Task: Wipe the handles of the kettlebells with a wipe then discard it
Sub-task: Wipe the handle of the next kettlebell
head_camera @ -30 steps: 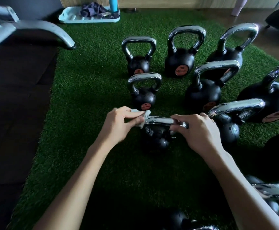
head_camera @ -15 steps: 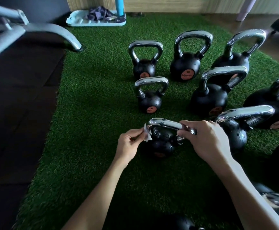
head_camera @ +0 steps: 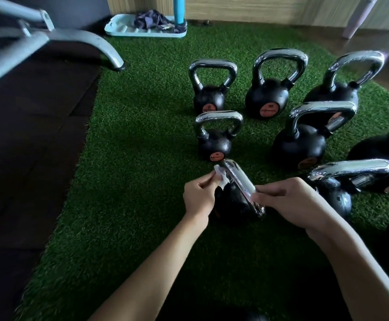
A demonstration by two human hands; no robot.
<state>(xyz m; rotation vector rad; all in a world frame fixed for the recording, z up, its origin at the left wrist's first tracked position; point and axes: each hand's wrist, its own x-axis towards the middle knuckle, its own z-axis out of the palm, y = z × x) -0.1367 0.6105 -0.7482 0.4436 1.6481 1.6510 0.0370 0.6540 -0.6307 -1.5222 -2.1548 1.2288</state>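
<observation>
Green turf [head_camera: 142, 140]: left hand [head_camera: 199, 198] pinches a wipe [head_camera: 220, 178] at the kettlebell handle [head_camera: 238, 181]'s far end; right hand [head_camera: 290, 202] clamps the near end.

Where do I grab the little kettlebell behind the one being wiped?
Grab the small kettlebell by the flat top bar of its shiny handle, coming straight down from above. It stands upright on the turf, so that bar faces up with an open loop under it for your fingers. The round black ball looks too wide and smooth to hold.
</observation>
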